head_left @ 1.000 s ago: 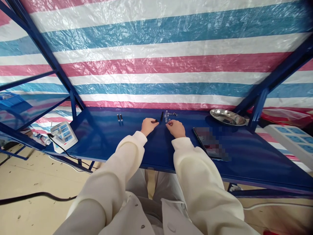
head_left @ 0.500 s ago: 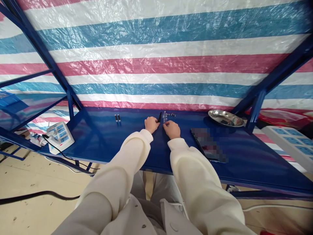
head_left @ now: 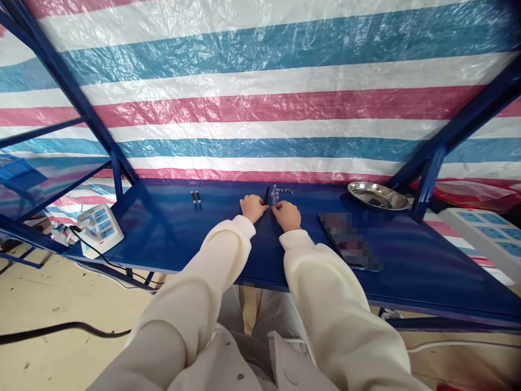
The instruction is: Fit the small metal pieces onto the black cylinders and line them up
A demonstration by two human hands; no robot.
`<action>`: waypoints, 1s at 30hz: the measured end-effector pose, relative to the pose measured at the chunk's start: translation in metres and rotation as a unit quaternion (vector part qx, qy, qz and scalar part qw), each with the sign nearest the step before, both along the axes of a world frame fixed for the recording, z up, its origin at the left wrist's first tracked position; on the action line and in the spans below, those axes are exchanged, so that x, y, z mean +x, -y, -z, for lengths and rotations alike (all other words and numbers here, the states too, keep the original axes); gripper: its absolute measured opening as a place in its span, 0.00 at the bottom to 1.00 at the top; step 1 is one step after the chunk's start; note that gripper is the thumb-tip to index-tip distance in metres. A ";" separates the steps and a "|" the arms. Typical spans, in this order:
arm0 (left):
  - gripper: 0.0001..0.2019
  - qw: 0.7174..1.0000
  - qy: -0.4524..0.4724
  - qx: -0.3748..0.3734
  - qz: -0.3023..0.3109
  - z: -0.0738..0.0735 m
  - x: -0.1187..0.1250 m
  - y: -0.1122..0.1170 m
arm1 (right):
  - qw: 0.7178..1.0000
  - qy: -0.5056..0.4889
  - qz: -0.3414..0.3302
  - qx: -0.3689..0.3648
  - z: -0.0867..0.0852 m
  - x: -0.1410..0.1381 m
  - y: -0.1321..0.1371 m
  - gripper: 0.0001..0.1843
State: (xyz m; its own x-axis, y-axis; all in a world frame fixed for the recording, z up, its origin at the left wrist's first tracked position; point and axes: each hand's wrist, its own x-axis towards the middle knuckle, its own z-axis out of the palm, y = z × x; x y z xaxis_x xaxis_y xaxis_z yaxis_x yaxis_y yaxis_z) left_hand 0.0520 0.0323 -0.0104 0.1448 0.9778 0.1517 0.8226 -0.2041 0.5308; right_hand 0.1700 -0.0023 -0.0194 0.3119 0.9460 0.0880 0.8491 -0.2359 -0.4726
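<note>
1. Currently the left hand (head_left: 253, 208) is at the black pieces' (head_left: 267, 193) near end; whether its bent fingers grip one is unclear.
2. The right hand (head_left: 287, 215) is beside the clear pieces (head_left: 274, 190), its hold equally unclear.
3. Metal pieces (head_left: 286, 191) lie right of these.

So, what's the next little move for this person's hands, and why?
Probably to pinch the nearest of the small black pieces in a row with the left hand: it is right at the row's near end, while the right hand is by the small clear tube-like pieces. Whether either hand holds anything is too small to see.
</note>
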 end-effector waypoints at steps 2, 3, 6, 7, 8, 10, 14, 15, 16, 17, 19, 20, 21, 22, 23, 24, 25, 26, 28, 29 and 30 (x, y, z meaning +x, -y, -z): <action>0.10 1.000 -0.003 0.018 0.011 -0.004 -0.005 0.004 | 1.000 0.006 -0.001 -0.001 0.000 0.000 0.000 0.12; 0.10 0.999 -0.006 0.038 0.020 -0.008 -0.009 0.006 | 1.000 0.009 -0.003 -0.002 0.000 -0.001 0.001 0.12; 0.09 0.990 -0.030 0.125 0.053 -0.026 -0.033 0.012 | 1.000 0.013 -0.012 -0.009 -0.002 -0.002 0.002 0.11; 0.10 0.985 -0.043 0.154 0.059 -0.034 -0.044 0.013 | 1.000 0.012 -0.014 -0.011 -0.004 -0.002 0.003 0.11; 0.11 0.981 -0.056 0.175 0.059 -0.042 -0.056 0.014 | 1.000 0.010 -0.013 -0.010 -0.005 -0.003 0.004 0.11; 0.13 0.976 -0.084 0.195 0.043 -0.057 -0.083 0.015 | 1.000 0.005 0.001 0.004 -0.008 -0.005 0.007 0.13; 0.17 0.968 -0.168 0.188 0.001 -0.074 -0.138 0.013 | 0.997 -0.017 0.039 0.069 -0.015 -0.008 0.013 0.18; 0.18 0.965 -0.194 0.178 0.000 -0.075 -0.151 0.012 | 0.995 -0.023 0.042 0.085 -0.016 -0.009 0.014 0.17; 0.20 0.962 -0.217 0.167 -0.006 -0.075 -0.162 0.010 | 0.994 -0.028 0.042 0.098 -0.017 -0.010 0.015 0.17; 0.20 0.959 -0.237 0.156 -0.016 -0.075 -0.173 0.009 | 0.993 -0.031 0.039 0.111 -0.017 -0.010 0.015 0.16; 0.21 0.954 -0.267 0.134 -0.031 -0.074 -0.189 0.006 | 0.990 -0.037 0.028 0.130 -0.017 -0.011 0.016 0.13; 0.20 0.952 -0.278 0.126 -0.036 -0.073 -0.195 0.004 | 0.990 -0.039 0.021 0.137 -0.016 -0.010 0.015 0.13; 0.20 0.950 -0.286 0.119 -0.038 -0.072 -0.200 0.002 | 0.989 -0.040 0.016 0.143 -0.015 -0.010 0.015 0.12; 0.19 0.948 -0.294 0.115 -0.037 -0.071 -0.204 0.001 | 0.988 -0.041 0.012 0.150 -0.014 -0.010 0.015 0.11; 0.18 0.946 -0.302 0.112 -0.036 -0.070 -0.206 0.000 | 0.987 -0.043 0.009 0.158 -0.013 -0.010 0.014 0.11; 0.18 0.944 -0.308 0.109 -0.033 -0.069 -0.208 -0.001 | 0.985 -0.045 0.007 0.167 -0.012 -0.009 0.014 0.11; 0.18 0.943 -0.314 0.108 -0.031 -0.068 -0.209 -0.002 | 0.983 -0.047 0.006 0.175 -0.011 -0.009 0.014 0.11; 0.17 0.941 -0.319 0.107 -0.028 -0.066 -0.209 -0.003 | 0.982 -0.050 0.006 0.182 -0.010 -0.009 0.013 0.11; 0.16 0.939 -0.327 0.108 -0.021 -0.064 -0.209 -0.005 | 0.980 -0.053 0.007 0.191 -0.010 -0.009 0.013 0.10; 0.16 0.937 -0.330 0.109 -0.018 -0.063 -0.209 -0.005 | 0.980 -0.054 0.007 0.192 -0.009 -0.008 0.013 0.10; 0.16 0.936 -0.333 0.111 -0.015 -0.062 -0.208 -0.006 | 0.980 -0.055 0.007 0.193 -0.009 -0.008 0.012 0.10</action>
State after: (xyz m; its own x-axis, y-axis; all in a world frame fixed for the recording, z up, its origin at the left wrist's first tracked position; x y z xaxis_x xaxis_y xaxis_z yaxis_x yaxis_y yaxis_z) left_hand -0.1564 0.0383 0.0514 0.2526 0.9380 0.2375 0.9632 -0.2204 -0.1541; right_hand 0.1616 -0.0146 -0.0102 0.3517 0.8443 0.4042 0.7861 -0.0320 -0.6172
